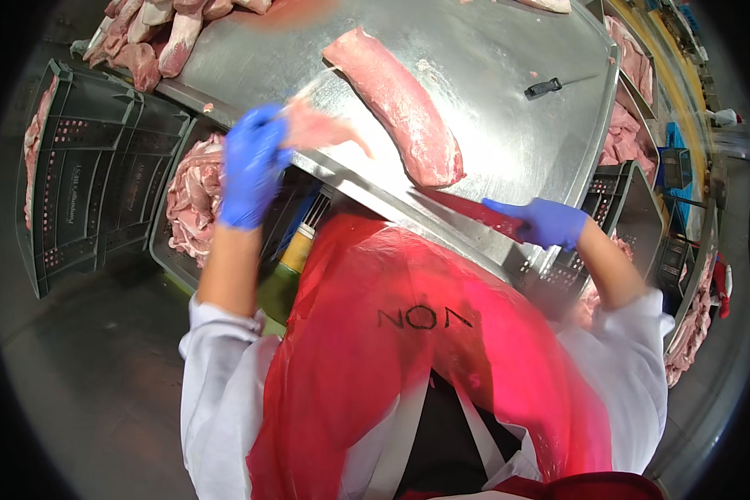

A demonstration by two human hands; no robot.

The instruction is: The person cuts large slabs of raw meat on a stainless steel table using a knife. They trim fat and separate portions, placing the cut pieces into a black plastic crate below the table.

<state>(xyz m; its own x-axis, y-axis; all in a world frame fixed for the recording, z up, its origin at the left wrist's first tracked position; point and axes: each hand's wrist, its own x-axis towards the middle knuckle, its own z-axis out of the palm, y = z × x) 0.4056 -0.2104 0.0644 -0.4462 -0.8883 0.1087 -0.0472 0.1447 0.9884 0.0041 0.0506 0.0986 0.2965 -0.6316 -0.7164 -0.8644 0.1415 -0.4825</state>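
1. Shiny metal makes up the big table [492, 125] in front of you, and its near edge runs slanted from upper left to lower right.
2. Your left hand [254, 167] wears a blue glove and is lifted at the table's left edge, with the forearm coming straight up from below.
3. Its fingers are curled shut around a small pink scrap of meat [325, 132]. The scrap looks blurry and its thin end points right, toward the big piece.
4. A long pink cut of meat [396, 104] lies flat on the table, just beside the scrap. Its long side runs from upper left down to lower right, and the fat end sits near the table edge.
5. Your right hand [546, 221], also in a blue glove, rests at the near edge of the table, with the arm bent in from the right.
6. You cannot tell what its fingers do; they seem to lie on the edge.
7. A dark-handled knife [550, 86] lies alone farther back on the table.
8. Grey crates [100, 158] with more meat stand on the left, below the table.
9. A red apron [408, 333] covers your front.
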